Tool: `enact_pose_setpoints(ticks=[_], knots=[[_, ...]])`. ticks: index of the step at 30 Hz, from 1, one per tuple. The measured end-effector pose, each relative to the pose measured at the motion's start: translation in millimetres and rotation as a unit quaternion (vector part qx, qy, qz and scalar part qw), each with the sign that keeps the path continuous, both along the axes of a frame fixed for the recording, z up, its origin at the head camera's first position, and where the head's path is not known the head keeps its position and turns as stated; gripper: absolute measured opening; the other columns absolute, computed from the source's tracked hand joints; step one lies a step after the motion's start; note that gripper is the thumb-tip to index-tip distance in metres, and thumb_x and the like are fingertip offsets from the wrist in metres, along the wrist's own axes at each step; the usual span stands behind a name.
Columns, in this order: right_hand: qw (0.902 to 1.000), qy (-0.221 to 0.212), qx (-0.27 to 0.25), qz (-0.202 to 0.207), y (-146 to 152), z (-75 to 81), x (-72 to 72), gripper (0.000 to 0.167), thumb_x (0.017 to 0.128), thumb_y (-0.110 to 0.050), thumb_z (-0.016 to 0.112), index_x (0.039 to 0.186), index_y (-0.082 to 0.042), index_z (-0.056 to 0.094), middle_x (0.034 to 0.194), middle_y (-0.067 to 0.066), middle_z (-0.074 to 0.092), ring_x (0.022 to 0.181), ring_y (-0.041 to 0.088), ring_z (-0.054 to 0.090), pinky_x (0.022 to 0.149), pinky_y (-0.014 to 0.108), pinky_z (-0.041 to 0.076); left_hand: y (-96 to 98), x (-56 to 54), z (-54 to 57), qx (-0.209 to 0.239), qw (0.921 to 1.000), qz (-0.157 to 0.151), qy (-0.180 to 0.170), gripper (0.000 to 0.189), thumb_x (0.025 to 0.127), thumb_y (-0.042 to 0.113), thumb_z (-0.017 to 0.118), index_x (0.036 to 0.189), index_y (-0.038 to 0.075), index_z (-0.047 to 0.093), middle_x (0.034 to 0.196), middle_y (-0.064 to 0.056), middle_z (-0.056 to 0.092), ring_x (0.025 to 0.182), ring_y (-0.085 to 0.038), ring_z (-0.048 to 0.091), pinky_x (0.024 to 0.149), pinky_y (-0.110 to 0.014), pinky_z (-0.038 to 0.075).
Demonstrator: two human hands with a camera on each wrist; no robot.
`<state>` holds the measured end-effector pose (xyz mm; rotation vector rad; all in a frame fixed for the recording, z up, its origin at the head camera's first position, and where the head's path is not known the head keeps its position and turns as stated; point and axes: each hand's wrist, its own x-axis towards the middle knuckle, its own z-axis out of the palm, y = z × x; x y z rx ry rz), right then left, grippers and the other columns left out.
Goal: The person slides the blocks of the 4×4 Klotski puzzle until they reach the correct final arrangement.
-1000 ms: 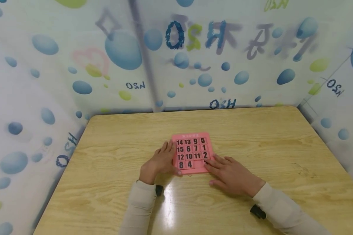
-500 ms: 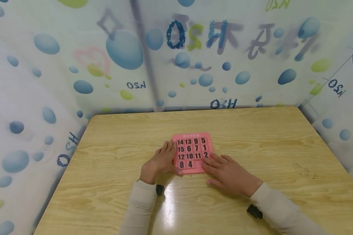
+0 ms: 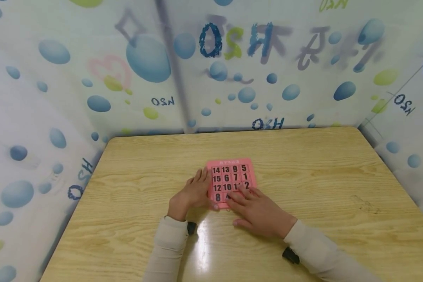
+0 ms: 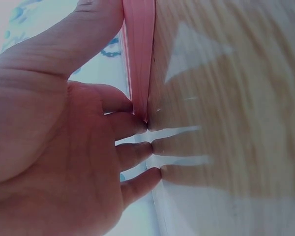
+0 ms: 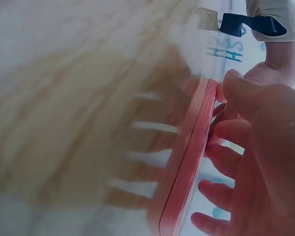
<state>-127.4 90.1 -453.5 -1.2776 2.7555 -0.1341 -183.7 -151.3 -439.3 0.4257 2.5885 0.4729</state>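
A pink number sliding puzzle (image 3: 229, 162) lies flat on the table, with black-numbered tiles in rows. My left hand (image 3: 193, 192) rests along its left side, fingers extended and thumb at the near left corner. In the left wrist view, the fingertips (image 4: 146, 173) touch the tabletop beside the pink frame (image 4: 139, 54). My right hand (image 3: 262, 211) reaches over the near right part of the puzzle, fingers spread. One of its fingertips overlaps the 4 tile (image 3: 227, 195). The lower right of the tile field is hidden beneath this hand. The 8 tile (image 3: 217, 197) shows at the near left.
The puzzle sits on a light wood-grain table (image 3: 144, 168). Behind it stands a wall (image 3: 194, 90) printed with blue and green drops, and more patterned wall flanks both sides. Each wrist carries a black strap piece (image 3: 290, 255).
My right hand has slid left across the near row, from the right-hand tile to the 4 tile, covering the gap that showed before. My left hand has stayed at the puzzle's left edge.
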Motion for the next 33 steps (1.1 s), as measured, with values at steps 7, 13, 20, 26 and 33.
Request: enact_pose_setpoints(ticks=[7, 13, 20, 26, 33], knots=[[0.9999, 0.006, 0.011, -0.001, -1, -0.6, -0.6, 0.061, 0.103, -0.053, 0.040, 0.151, -0.015, 0.044, 0.160, 0.002, 0.035, 0.147, 0.035, 0.031, 0.117, 0.056, 0.027, 0.6, -0.2, -0.9, -0.003, 1.0000, -0.005, 0.005, 0.125, 0.075, 0.047, 0.083, 0.158, 0.000, 0.003, 0.165, -0.017, -0.003, 0.153, -0.034, -0.003, 0.123, -0.051, 0.011], [0.9999, 0.008, 0.011, 0.001, 0, 1.7, -1.2, 0.061, 0.103, -0.052, 0.041, 0.150, -0.015, 0.045, 0.159, 0.003, 0.037, 0.146, 0.033, 0.033, 0.117, 0.056, 0.028, 0.7, -0.5, 1.6, -0.002, 1.0000, -0.004, 0.001, 0.125, 0.075, 0.047, 0.083, 0.158, 0.000, 0.002, 0.165, -0.018, -0.004, 0.153, -0.035, -0.005, 0.123, -0.051, 0.011], [0.9999, 0.011, 0.010, -0.001, 3, 2.6, -1.2, 0.061, 0.102, -0.052, 0.042, 0.150, -0.015, 0.046, 0.158, 0.004, 0.038, 0.146, 0.033, 0.033, 0.116, 0.056, 0.029, 0.4, -0.2, 3.6, 0.003, 1.0000, -0.002, -0.006, 0.125, 0.075, 0.045, 0.084, 0.158, 0.000, 0.002, 0.165, -0.018, -0.005, 0.153, -0.035, -0.005, 0.123, -0.052, 0.009], [0.9999, 0.012, 0.005, 0.000, 5, 0.9, -1.8, 0.061, 0.102, -0.052, 0.042, 0.150, -0.015, 0.045, 0.158, 0.003, 0.038, 0.146, 0.032, 0.033, 0.116, 0.056, 0.030, -0.2, -1.4, 2.0, 0.004, 0.9999, 0.002, -0.013, 0.125, 0.076, 0.045, 0.083, 0.158, 0.002, 0.000, 0.165, -0.015, -0.007, 0.153, -0.033, -0.007, 0.124, -0.051, 0.008], [0.9999, 0.012, 0.003, -0.003, 8, -0.9, -1.4, 0.061, 0.102, -0.052, 0.043, 0.150, -0.015, 0.046, 0.158, 0.003, 0.039, 0.146, 0.032, 0.034, 0.115, 0.057, 0.031, -0.2, -1.6, 1.7, 0.002, 0.9999, -0.001, -0.014, 0.125, 0.076, 0.046, 0.083, 0.158, 0.002, 0.001, 0.165, -0.015, -0.006, 0.153, -0.033, -0.007, 0.124, -0.051, 0.008]])
